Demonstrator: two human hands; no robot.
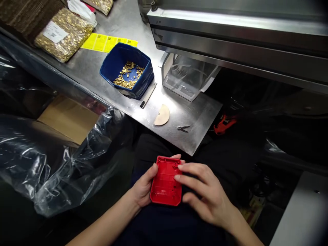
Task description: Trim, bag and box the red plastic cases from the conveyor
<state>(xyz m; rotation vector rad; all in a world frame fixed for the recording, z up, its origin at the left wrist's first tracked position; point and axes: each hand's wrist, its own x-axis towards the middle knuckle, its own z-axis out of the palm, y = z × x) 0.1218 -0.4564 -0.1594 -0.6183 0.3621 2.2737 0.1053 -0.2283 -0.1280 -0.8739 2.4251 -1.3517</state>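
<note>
In the head view, the left hand is cradling a flat red rectangular plastic housing low over the person's lap, its fingers curling around the far edge and its thumb lying along the left side, so the hand is clamped on the part. The right hand is resting on the right edge of the same housing, its fingers bent and touching the ribbed inner face, also gripping it. The housing is sitting below the near edge of the steel desk, well apart from everything on it. On the desk, a blue plastic bin is holding a small heap of brass-coloured pieces. Just beside it are lying a slim metal blade tool, a tan half-round disc and small metal tweezers. A clear plastic tray is standing under a steel machine. A strip of yellow labels and a clear bag of brass pieces are lying farther back
</note>
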